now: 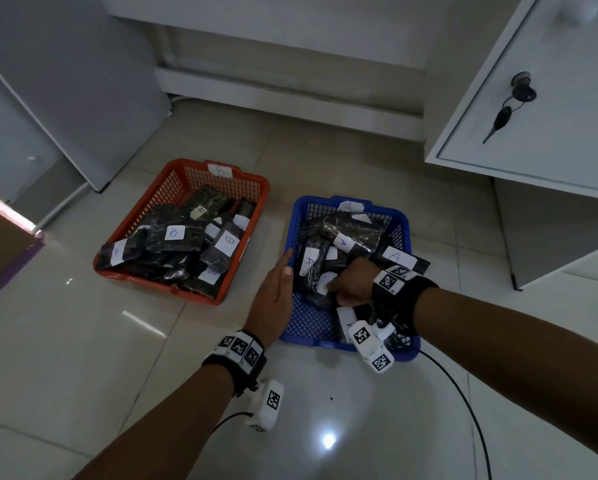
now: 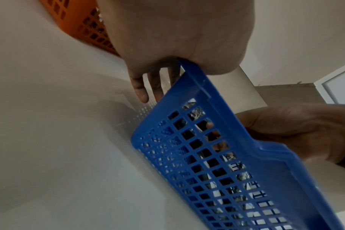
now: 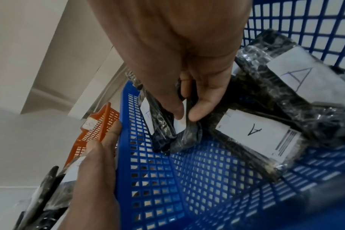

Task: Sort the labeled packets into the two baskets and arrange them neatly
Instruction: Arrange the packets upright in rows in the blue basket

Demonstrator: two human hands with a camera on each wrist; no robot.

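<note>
The sorting looks done, and now it is tidy-up time. The right hand (image 3: pixel 189 99) pinches a dark packet (image 3: pixel 167 138) between thumb and finger inside the blue basket (image 1: pixel 299 327), low and right of the middle in the head view. The left hand (image 1: pixel 273 299) lies flat, fingers straight, against the blue basket's left wall. The orange basket (image 1: pixel 141 209), left of it, holds the B packets (image 1: pixel 173 237). Next, I think the pinched packet needs laying flat beside the other A packets (image 3: pixel 252 133).
</note>
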